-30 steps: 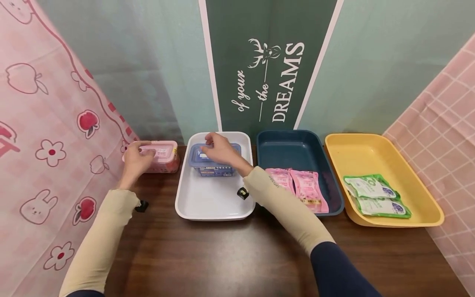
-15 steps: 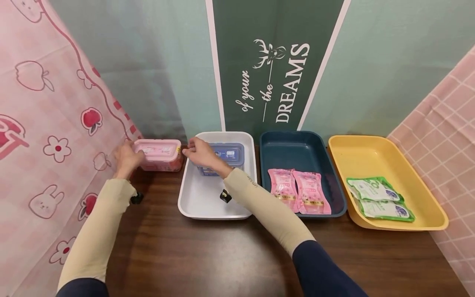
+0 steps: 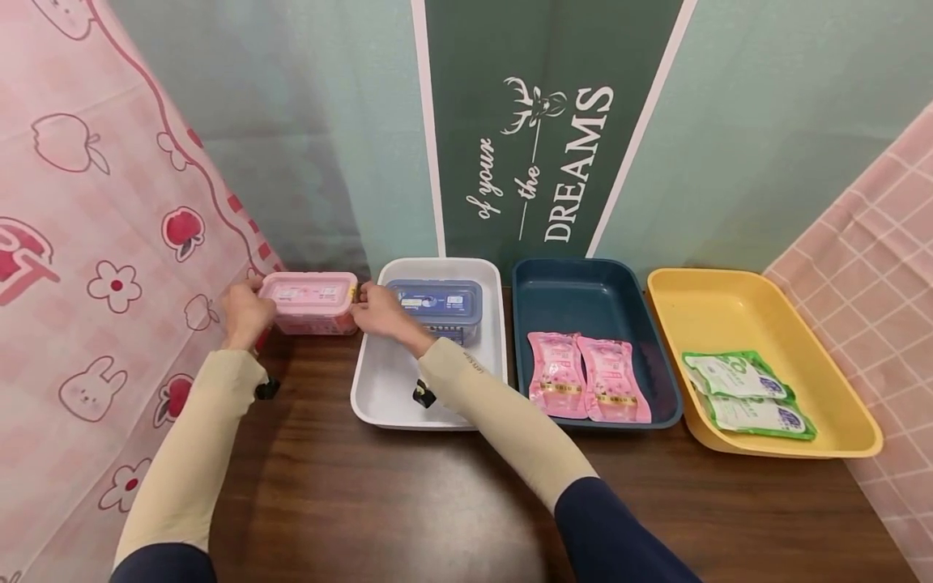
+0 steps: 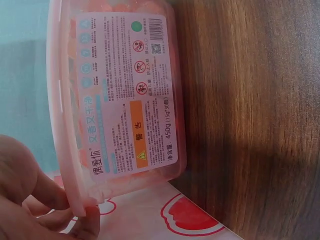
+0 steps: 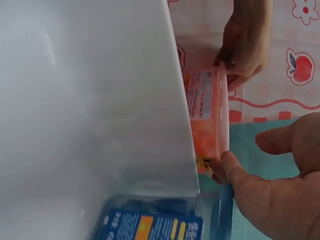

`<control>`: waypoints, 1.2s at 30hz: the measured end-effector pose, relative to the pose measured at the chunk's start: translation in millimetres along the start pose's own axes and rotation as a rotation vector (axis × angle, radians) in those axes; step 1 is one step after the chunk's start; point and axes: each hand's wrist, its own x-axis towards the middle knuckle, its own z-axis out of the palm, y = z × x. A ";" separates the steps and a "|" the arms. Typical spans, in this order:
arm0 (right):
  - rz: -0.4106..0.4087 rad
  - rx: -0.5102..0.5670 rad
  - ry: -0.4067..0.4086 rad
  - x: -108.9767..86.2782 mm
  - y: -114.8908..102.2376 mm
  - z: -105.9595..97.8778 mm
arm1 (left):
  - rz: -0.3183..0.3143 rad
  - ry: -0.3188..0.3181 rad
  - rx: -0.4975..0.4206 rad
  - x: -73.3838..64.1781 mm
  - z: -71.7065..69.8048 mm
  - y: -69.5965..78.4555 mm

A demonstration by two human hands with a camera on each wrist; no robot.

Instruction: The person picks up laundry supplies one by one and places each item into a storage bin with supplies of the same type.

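Note:
A pink lidded laundry-pod tub (image 3: 313, 300) stands on the table at the left, orange pods showing through its wall. My left hand (image 3: 246, 312) grips the lid rim at its left end; in the left wrist view the thumb and fingers pinch a lid corner. At the right end, the fingertips of my right hand (image 3: 382, 314) hook the rim from the side. One digit of that hand stays apart from the lid in the right wrist view. Behind my right hand, a blue lidded tub (image 3: 455, 308) sits in the white tray (image 3: 389, 409), partly hidden.
Right of the white tray stands a dark blue tray (image 3: 561, 283) with two pink pouches (image 3: 612, 380). Farther right, a yellow tray (image 3: 845, 421) holds two green-white pouches (image 3: 751, 397). Pink cloth (image 3: 73, 243) hangs at the left; a teal curtain (image 3: 313, 162) hangs behind.
My right hand has moved left from above the blue tub to the pink tub's right end. My left hand has shifted from the pink tub's top to its left end.

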 end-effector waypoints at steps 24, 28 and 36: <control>0.016 -0.061 0.056 -14.7 -6.1 19.4 | 0.041 -0.120 -0.020 -18.9 -15.2 -2.9; 0.030 -0.032 0.062 -15.0 -3.3 20.5 | 0.050 -0.099 -0.073 -23.2 -16.3 -6.2; 0.025 0.024 0.079 -23.1 -4.5 19.4 | 0.065 -0.102 -0.105 -26.6 -17.8 -11.4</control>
